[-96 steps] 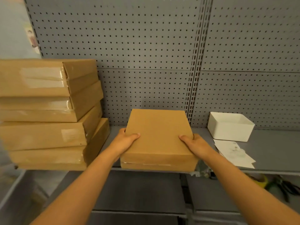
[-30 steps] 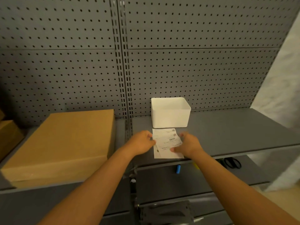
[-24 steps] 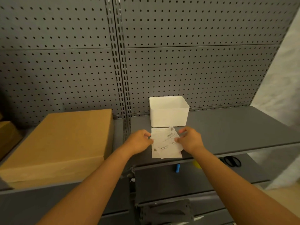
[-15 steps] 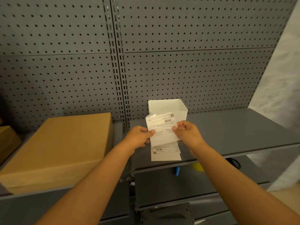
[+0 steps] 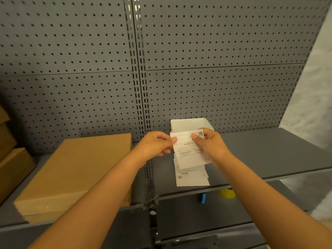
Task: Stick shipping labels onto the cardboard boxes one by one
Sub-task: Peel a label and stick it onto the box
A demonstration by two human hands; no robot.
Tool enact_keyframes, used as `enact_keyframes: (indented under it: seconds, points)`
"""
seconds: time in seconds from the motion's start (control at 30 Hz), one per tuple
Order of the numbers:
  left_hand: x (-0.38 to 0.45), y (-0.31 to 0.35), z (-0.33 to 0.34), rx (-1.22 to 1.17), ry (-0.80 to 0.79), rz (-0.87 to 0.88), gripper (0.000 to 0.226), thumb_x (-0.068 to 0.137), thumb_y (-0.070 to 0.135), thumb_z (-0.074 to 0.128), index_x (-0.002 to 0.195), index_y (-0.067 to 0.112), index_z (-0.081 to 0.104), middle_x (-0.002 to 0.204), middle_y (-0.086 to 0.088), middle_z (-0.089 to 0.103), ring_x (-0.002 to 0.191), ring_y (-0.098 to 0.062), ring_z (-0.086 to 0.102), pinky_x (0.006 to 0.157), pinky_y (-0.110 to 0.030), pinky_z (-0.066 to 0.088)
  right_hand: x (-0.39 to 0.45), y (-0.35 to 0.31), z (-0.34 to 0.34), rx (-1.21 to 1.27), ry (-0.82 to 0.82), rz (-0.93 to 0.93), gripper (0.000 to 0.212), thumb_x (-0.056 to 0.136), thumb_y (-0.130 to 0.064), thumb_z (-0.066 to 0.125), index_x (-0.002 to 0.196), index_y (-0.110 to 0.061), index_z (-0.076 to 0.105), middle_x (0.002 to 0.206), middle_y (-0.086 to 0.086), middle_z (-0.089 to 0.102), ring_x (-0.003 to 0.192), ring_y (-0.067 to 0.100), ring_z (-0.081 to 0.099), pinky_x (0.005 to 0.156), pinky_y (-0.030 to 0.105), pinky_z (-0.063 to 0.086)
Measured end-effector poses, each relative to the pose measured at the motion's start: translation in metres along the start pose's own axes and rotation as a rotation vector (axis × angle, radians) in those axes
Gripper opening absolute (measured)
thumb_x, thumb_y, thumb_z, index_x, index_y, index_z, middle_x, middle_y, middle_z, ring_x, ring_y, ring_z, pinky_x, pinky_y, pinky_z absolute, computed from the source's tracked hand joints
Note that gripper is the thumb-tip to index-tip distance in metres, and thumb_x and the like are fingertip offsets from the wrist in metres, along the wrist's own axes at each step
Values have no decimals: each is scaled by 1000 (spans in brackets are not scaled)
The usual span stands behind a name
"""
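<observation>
Both hands, left hand (image 5: 156,143) and right hand (image 5: 209,142), pinch one shipping label (image 5: 188,151) above the shelf (image 5: 269,155); more labels (image 5: 192,177) lie at its front edge, the cardboard box (image 5: 75,169) left.

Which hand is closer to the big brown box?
Left. The left hand is just right of the brown box, pinching the label by its left edge. The right hand holds the label's other side, farther from the box.

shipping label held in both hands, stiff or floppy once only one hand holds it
Probably floppy: the shipping label is a thin sheet, pinched at its top edge by the left hand and right hand, lower part hanging free. Likely very light, so it may curl or flutter.
</observation>
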State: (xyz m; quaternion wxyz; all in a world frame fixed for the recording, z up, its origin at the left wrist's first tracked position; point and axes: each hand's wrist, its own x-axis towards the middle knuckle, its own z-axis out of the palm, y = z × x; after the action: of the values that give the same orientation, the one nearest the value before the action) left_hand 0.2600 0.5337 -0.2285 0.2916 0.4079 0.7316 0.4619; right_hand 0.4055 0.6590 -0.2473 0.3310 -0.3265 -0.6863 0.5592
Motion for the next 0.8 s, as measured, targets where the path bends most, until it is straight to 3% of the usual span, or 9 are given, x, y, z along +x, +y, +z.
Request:
enact_keyframes:
  seconds: [0.13, 0.23, 0.37, 0.47, 0.53, 0.57, 0.63, 0.7, 0.8]
  points:
    - [0, 12, -25, 34, 70, 31, 18, 88, 28, 66, 99, 14, 69, 92, 1, 73, 77, -7, 67, 69, -21, 53, 0, -8, 9, -188, -36, -88, 15, 95, -22, 56, 98, -10, 65, 94, 0, 72, 84, 14, 68, 68, 23, 53]
    - [0, 16, -36, 82, 13, 1, 15, 88, 24, 66, 96, 12, 71, 86, -1, 72, 69, -5, 64, 67, -18, 52, 0, -13, 14, -239, -44, -170, 11, 95, -19, 56, 90, -13, 65, 91, 0, 71, 84, 17, 67, 74, 30, 54]
    - [0, 14, -44, -30, -112, -81, 19, 88, 20, 66, 102, 8, 70, 85, -2, 69, 71, -7, 63, 72, -21, 54, 2, -16, 16, -291, -40, -231, 10, 93, -18, 58, 87, -14, 65, 90, 0, 71, 86, 18, 68, 78, 38, 55]
    - [1, 10, -44, -173, -158, -121, 17, 89, 16, 64, 103, 7, 69, 84, -1, 69, 73, -7, 62, 70, -20, 55, 4, -16, 19, -262, -25, -218, 7, 92, -18, 61, 98, -19, 62, 92, -8, 68, 89, 14, 67, 72, 31, 57]
    - [3, 8, -42, -275, -148, -140, 14, 90, 13, 63, 102, 8, 68, 81, -2, 68, 72, -8, 62, 66, -20, 53, 5, -13, 23, -293, 58, -239, 27, 87, -17, 67, 110, -22, 55, 99, -11, 61, 94, 10, 60, 73, 23, 50]
    - [4, 7, -40, -321, -136, -145, 15, 89, 12, 63, 103, 7, 68, 81, -2, 68, 71, -8, 61, 64, -20, 53, 5, -12, 26, -349, 128, -278, 32, 84, -17, 70, 112, -21, 53, 102, -10, 58, 98, 9, 54, 77, 22, 45]
    - [5, 6, -37, -401, -103, -150, 17, 89, 10, 63, 104, 5, 67, 80, -4, 68, 70, -8, 62, 61, -18, 53, 3, -12, 32, -361, 184, -345, 24, 84, -17, 70, 102, -17, 56, 100, -6, 57, 96, 10, 51, 80, 21, 41]
    - [5, 6, -35, -461, -79, -148, 16, 88, 8, 64, 102, 3, 67, 80, -5, 69, 68, -8, 65, 60, -17, 54, 0, -15, 39, -266, 70, -333, 8, 89, -20, 64, 90, -14, 60, 91, -2, 63, 86, 9, 55, 76, 19, 43]
    - [3, 6, -34, -506, -70, -129, 13, 87, 4, 64, 99, 3, 68, 83, -9, 71, 71, -10, 69, 64, -18, 56, -6, -21, 47, -200, -99, -298, 17, 92, -28, 60, 82, -15, 62, 83, 3, 69, 74, 7, 61, 71, 19, 46]
